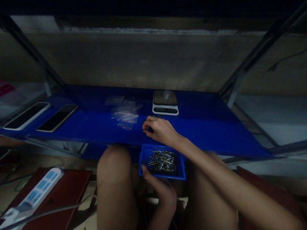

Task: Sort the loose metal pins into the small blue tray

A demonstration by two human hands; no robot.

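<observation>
My left hand (158, 185) grips a blue plastic tray (183, 171) from below, its thumb over the near left edge. Inside the tray lies a heap of thin metal pins (164, 161), silvery and brass-coloured, perhaps nails or screws. My right hand (157, 129) is above the blue shelf just beyond the tray, fingers curled together; whatever they hold is too dark to name. A few small metal pieces (160, 117) show behind its knuckles. Beyond them stands a white digital scale (165, 110) with a small clear plastic cup (167, 94) on its plate.
Clear zip bags (126, 111) lie in a loose pile left of my right hand. Two phones, one white-edged (26, 116) and one gold-edged (57, 118), rest at the shelf's left end. A power strip (39, 191) lies on a reddish-brown stool at lower left. Metal posts flank the shelf.
</observation>
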